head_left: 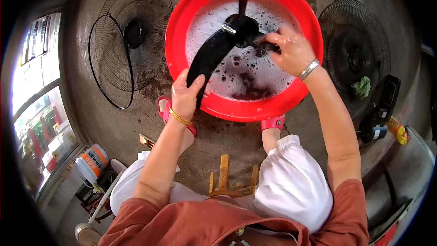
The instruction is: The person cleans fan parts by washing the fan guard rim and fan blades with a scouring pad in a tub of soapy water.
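Observation:
A black curved part point(211, 54) with a hub and a pole rising from it is held over a red basin point(177, 32) of soapy water point(200, 29). My left hand point(184, 95) is wrapped round the lower end of its curved arm, thumb on top. On the other side of the hub, my right hand point(291, 50) has its fingers bent at a second dark arm of the part. Whatever lies between those fingertips is too blurred to make out. Dark, murky water with bubbles shows below the part.
Round black wire fan grilles lie on the floor at left point(152, 61) and right point(353, 41). A green cloth point(361, 88) rests on the right grille. A black base point(387, 98), a yellow bottle point(398, 131), a white bucket point(94, 159) and a wooden stool point(224, 173) are nearer.

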A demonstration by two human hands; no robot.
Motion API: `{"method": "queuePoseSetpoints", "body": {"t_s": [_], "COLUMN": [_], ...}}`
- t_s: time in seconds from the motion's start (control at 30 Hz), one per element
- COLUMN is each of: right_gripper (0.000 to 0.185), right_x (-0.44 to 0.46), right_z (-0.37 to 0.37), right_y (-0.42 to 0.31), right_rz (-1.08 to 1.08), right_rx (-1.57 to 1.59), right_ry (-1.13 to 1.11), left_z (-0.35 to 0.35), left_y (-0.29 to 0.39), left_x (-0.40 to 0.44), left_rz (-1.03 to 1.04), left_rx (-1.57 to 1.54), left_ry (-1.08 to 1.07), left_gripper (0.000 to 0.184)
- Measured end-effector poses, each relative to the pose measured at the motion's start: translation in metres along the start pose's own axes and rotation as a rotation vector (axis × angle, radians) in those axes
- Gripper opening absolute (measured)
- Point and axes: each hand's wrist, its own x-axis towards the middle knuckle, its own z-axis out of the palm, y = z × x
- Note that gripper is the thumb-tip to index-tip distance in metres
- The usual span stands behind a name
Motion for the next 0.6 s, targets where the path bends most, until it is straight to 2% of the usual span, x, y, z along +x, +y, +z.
{"method": "queuePoseSetpoints", "body": {"t_s": [0.07, 0.13, 0.2, 0.33, 0.6], "right_gripper": [0.034, 0.037, 0.039, 0.042, 0.04], "right_x": [-0.005, -0.012, -0.014, -0.009, 0.01], "right_z": [0.0, 0.0, 0.014, 0.023, 0.024], "right_y": [0.018, 0.025, 0.019, -0.02, -0.045], "right_rz": [0.041, 0.098, 0.109, -0.049, 0.086], "right_rx": [-0.024, 0.013, 0.008, 0.278, 0.072], "right_ry": [0.236, 0.28, 0.101, 0.317, -0.018], "left_z": [-0.007, -0.01, -0.009, -0.007, -0.004], "left_y": [0.005, 0.006, 0.008, 0.007, -0.002], "left_x": [0.005, 0.007, 0.006, 0.005, -0.001], "left_rz": [-0.045, -0.059, -0.044, -0.016, 0.011], "left_rx": [-0.1, -0.135, -0.123, -0.082, -0.042], "left_ry": [-0.038, -0.047, -0.05, -0.054, -0.065], "left_gripper": [0.018, 0.02, 0.021, 0.022, 0.022]}}
